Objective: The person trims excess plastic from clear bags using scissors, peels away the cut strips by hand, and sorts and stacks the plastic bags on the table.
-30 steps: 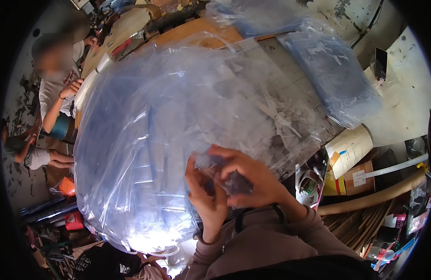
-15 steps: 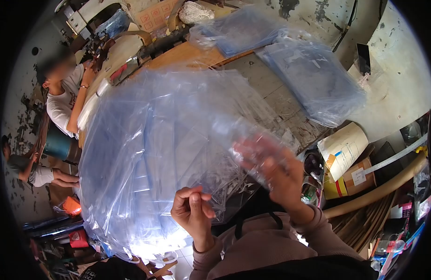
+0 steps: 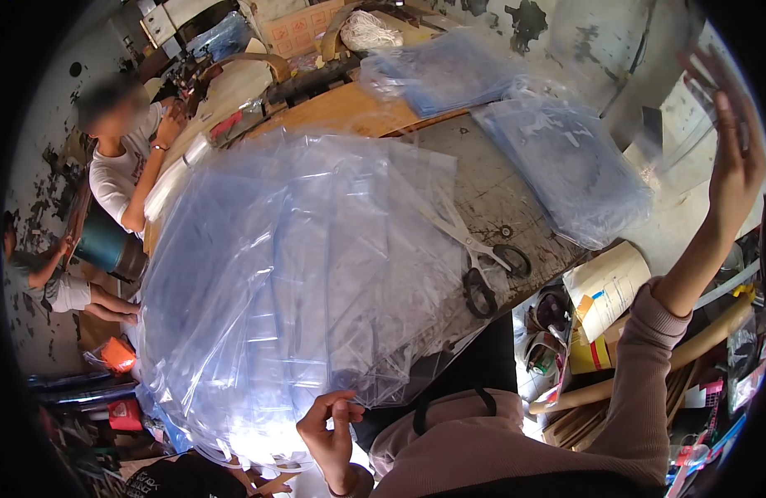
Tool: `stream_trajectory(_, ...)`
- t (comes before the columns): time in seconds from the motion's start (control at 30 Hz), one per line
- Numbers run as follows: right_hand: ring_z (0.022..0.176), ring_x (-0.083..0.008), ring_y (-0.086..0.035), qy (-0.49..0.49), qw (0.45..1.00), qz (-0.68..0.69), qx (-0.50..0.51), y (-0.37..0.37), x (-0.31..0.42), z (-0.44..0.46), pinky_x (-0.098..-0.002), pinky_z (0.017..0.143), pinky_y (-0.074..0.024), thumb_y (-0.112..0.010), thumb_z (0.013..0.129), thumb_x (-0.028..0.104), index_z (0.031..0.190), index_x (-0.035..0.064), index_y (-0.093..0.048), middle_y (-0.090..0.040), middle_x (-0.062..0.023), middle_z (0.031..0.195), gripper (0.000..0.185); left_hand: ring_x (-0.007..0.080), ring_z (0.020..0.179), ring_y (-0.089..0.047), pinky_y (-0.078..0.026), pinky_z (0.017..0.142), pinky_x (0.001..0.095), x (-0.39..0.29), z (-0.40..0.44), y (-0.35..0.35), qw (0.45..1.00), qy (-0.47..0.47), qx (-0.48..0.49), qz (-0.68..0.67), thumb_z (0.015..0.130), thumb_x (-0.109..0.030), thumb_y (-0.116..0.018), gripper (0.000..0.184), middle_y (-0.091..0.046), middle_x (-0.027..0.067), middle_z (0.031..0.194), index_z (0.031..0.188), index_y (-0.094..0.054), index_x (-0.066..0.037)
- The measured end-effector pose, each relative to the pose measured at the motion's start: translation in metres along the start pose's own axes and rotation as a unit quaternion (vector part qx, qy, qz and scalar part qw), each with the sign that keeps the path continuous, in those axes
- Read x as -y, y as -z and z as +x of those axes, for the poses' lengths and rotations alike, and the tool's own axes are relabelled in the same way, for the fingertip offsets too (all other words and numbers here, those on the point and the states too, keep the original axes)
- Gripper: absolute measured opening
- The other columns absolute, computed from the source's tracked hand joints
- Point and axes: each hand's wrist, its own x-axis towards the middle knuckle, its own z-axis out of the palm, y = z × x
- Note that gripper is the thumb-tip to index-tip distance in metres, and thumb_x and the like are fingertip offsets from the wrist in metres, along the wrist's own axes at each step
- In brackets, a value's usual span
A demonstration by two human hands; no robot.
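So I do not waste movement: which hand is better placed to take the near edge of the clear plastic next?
Probably the left hand: it is beside the near edge of the clear plastic, while the right hand is raised far to the side.

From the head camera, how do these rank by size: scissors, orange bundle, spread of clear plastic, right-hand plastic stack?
Largest to smallest, as they look:
1. Spread of clear plastic
2. Right-hand plastic stack
3. Scissors
4. Orange bundle
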Motion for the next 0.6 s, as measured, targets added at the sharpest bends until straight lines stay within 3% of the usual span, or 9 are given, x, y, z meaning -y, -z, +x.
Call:
stream_trajectory(0.07,0.110,-0.0204,-0.054,0.013,0.992,-0.088,0.086,-0.007,-0.002,-0.011,-0.0316,0.096,-0.0393,-0.044,0.091,0.012,0.112,0.0026,-0.060,-0.060,-0.0089,0.115,0.027,0.0120,0.057,-0.061,-0.047,0.052,0.0228,-0.008,-0.001,0.001,1.000,0.002,0.015,0.024,0.088,-0.011,-0.054,0.017,-0.063,0.0091,0.062,0.088,-0.063,0.003)
stream_trajectory(0.1,0.115,-0.0202,-0.049,0.036,0.983,-0.021,0.177,-0.014,0.001,-0.024,-0.0333,0.101,-0.0330,-0.042,0.087,0.001,0.118,0.0030,-0.056,-0.057,-0.0093,0.120,0.034,0.0131,0.056,-0.061,-0.047,0.053,0.0235,-0.012,-0.001,0.000,0.998,-0.016,0.035,0.044,0.088,-0.013,-0.054,0.018,-0.063,0.0091,0.061,0.088,-0.062,0.004)
stream_trajectory(0.17,0.118,-0.0241,-0.048,0.101,0.966,-0.080,0.225,-0.037,-0.013,-0.060,-0.0429,0.107,-0.0245,-0.038,0.071,-0.010,0.114,0.0048,-0.059,-0.056,-0.0103,0.121,0.050,0.0141,0.055,-0.061,-0.047,0.054,0.0241,-0.014,0.001,-0.001,0.996,-0.035,0.051,0.064,0.088,-0.014,-0.054,0.020,-0.062,0.0091,0.061,0.088,-0.061,0.004)
stream_trajectory(0.23,0.120,-0.0259,-0.046,0.041,0.958,-0.084,0.270,-0.055,-0.030,-0.108,-0.0497,0.108,-0.0191,-0.041,0.071,-0.011,0.111,0.0096,-0.061,-0.055,-0.0091,0.123,0.049,0.0146,0.057,-0.062,-0.047,0.056,0.0249,-0.015,0.002,0.000,0.991,-0.051,0.072,0.100,0.084,-0.011,-0.057,0.016,-0.064,0.0095,0.062,0.086,-0.062,0.004)
stream_trajectory(0.33,0.122,-0.0267,-0.044,-0.050,0.932,-0.076,0.351,-0.063,-0.034,-0.155,-0.0527,0.107,-0.0172,-0.047,0.074,-0.007,0.112,0.0136,-0.061,-0.052,-0.0075,0.126,0.045,0.0162,0.057,-0.063,-0.047,0.056,0.0248,-0.028,0.000,0.012,0.982,-0.089,0.121,0.114,0.081,-0.008,-0.059,0.013,-0.064,0.0098,0.062,0.084,-0.063,0.003)
stream_trajectory(0.4,0.119,-0.0293,-0.045,-0.155,0.920,-0.021,0.358,-0.062,-0.033,-0.165,-0.0525,0.105,-0.0188,-0.061,0.073,0.005,0.109,0.0133,-0.062,-0.051,-0.0086,0.125,0.037,0.0236,0.062,-0.064,-0.048,0.058,0.0291,-0.030,0.001,0.027,0.950,-0.179,0.104,0.233,0.078,-0.005,-0.061,0.008,-0.063,0.0100,0.067,0.084,-0.063,0.000)
stream_trajectory(0.43,0.120,-0.0310,-0.044,-0.150,0.921,-0.023,0.359,-0.055,-0.033,-0.161,-0.0555,0.104,-0.0181,-0.067,0.072,0.015,0.107,0.0120,-0.062,-0.051,-0.0096,0.126,0.035,0.0265,0.070,-0.063,-0.048,0.063,0.0318,-0.031,0.007,0.037,0.934,-0.213,0.096,0.270,0.076,-0.005,-0.063,0.013,-0.063,0.0119,0.074,0.087,-0.061,0.000)
stream_trajectory(0.53,0.117,-0.0318,-0.046,-0.060,0.950,-0.034,0.304,-0.045,-0.016,-0.149,-0.0548,0.105,-0.0173,-0.068,0.072,0.021,0.105,0.0101,-0.062,-0.053,-0.0103,0.122,0.035,0.0325,0.098,-0.055,-0.043,0.083,0.0406,-0.030,0.035,0.072,0.866,-0.261,0.012,0.427,0.073,-0.012,-0.069,0.045,-0.059,0.0143,0.103,0.114,-0.051,-0.003)
stream_trajectory(0.6,0.113,-0.0323,-0.049,-0.047,0.955,-0.026,0.293,-0.041,-0.001,-0.150,-0.0541,0.104,-0.0203,-0.067,0.073,0.022,0.102,0.0088,-0.063,-0.055,-0.0108,0.118,0.032,0.0362,0.107,-0.048,-0.037,0.090,0.0433,-0.044,0.069,0.082,0.812,-0.262,-0.067,0.517,0.079,-0.022,-0.065,0.049,-0.053,0.0186,0.113,0.120,-0.047,-0.003)
